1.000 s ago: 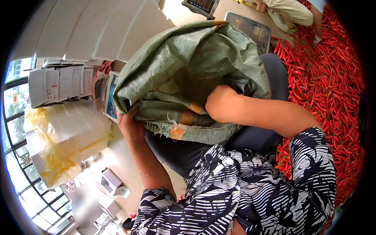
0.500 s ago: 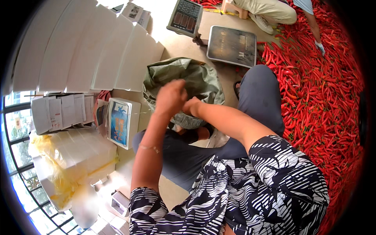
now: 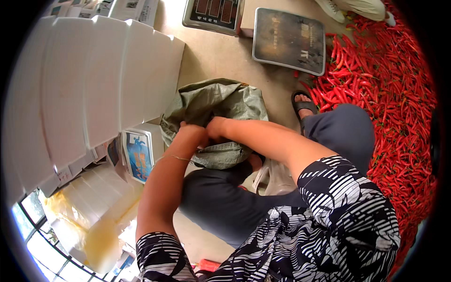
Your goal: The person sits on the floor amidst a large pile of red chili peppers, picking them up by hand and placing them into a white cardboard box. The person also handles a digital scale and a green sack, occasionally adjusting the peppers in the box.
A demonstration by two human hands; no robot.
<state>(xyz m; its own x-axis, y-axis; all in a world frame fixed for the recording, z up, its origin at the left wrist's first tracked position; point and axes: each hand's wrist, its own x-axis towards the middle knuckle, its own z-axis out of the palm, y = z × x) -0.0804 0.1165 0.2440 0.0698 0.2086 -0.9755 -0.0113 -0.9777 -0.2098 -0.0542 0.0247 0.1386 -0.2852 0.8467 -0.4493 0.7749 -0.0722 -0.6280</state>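
Green woven sack (image 3: 244, 101) on the floor between the wearer's bent legs, mouth open upward, rim crumpled. Both hands at the opening: left hand (image 3: 194, 135) toward its left side, right hand (image 3: 218, 129) just beside it, close together near the middle. Sack wraps around the grip: far wall rises beyond the hands, folded near wall lies below them, right forearm crosses over the right part of the rim. Fingers of both hands mostly hidden, pointing down into the dark of the mouth; can't tell if either is pinching the fabric, holding something or spread. Thin bracelet (image 3: 176, 158) on left wrist.

Around: pale plastic bag (image 3: 275, 181) by the wearer's legs, just right of the sack's near side. Blue-fronted box (image 3: 139, 155) near the sack's left. Stacked white boxes (image 3: 98, 80) fill upper left. Platform scale (image 3: 289, 42) well beyond the sack, its display unit (image 3: 211, 13) to the left of it. Dark sandal (image 3: 297, 104) on the wearer's right foot. Red chili peppers (image 3: 394, 108) heaped along the right. Co-worker's pale trouser leg (image 3: 364, 7) at top right, partly cut off.
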